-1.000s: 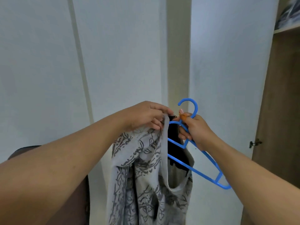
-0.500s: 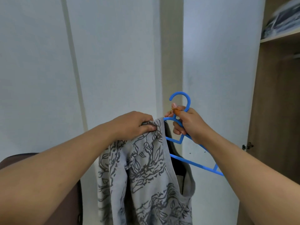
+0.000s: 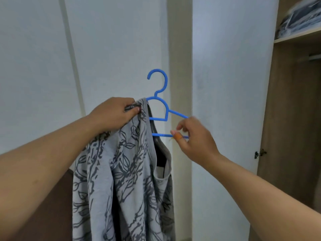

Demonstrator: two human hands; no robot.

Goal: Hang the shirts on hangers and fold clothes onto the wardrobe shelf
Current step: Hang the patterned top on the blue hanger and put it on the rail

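We've got our left hand (image 3: 115,114) bunched round the shoulder of the grey shirt (image 3: 121,180), fingers + thumb curled tight on the fabric right at the top. Shirt's light grey w/ dark leaf/branch print, hangs straight down below that hand, neckline open toward the right side. One arm of the blue hanger (image 3: 160,101) sits under the cloth at the shoulder we grip; hook points up, in front of the white wall (image 3: 112,40). Our right hand (image 3: 192,138) is on the hanger's other end, thumb + forefinger pinching the lower bar, remaining fingers loosely curled near the sloping upper arm; that half of the hanger is bare, no cloth on it. Behind it a white wardrobe door (image 3: 231,84) stands open, small metal hinge (image 3: 259,153) at its edge. Far right, brown wardrobe interior w/ shelf (image 3: 298,36) up top, blurred dark folded stuff on it. Brown chair back (image 3: 52,206) low left, behind our forearm
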